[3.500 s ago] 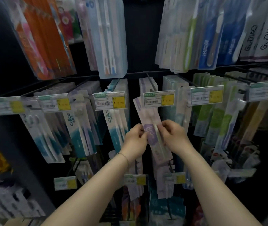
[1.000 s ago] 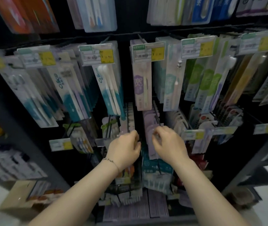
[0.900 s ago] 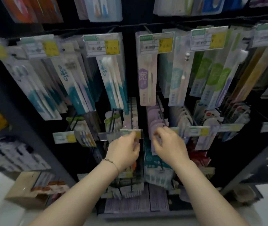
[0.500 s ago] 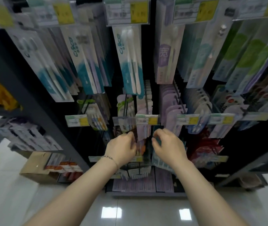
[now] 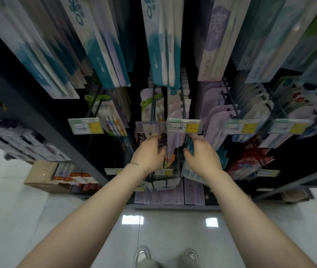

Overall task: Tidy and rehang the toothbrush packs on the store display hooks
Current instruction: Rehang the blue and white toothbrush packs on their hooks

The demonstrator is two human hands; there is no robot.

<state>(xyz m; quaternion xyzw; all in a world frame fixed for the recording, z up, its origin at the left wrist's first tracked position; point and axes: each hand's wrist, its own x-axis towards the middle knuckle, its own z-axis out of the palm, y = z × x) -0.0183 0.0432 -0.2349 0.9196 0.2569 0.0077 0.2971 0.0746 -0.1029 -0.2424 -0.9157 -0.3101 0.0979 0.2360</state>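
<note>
In the lower row, several pale pink toothbrush packs [image 5: 175, 132] hang on a wire hook behind a green and yellow price tag [image 5: 184, 125]. My left hand [image 5: 149, 154] reaches in just under the tag from the left, its fingers curled on the left edge of these packs. On the right side, my right hand [image 5: 202, 156] pinches a teal-edged pack [image 5: 189, 145] between thumb and fingers. Both hands' fingertips are partly hidden behind the tags. A purple toothbrush pack [image 5: 214, 41] hangs in the row above.
Long teal and white packs [image 5: 163, 55] hang close overhead. A bare clear tag holder [image 5: 150, 126] juts out left of the price tag. More hooks with packs fill both sides. A cardboard box [image 5: 43, 175] sits on the floor at the left, and my shoes [image 5: 143, 256] are below.
The view has tilted down from the upper row to the lower one. Both hands left the purple pack hanging above and dropped to the packs under the lower price tag.
</note>
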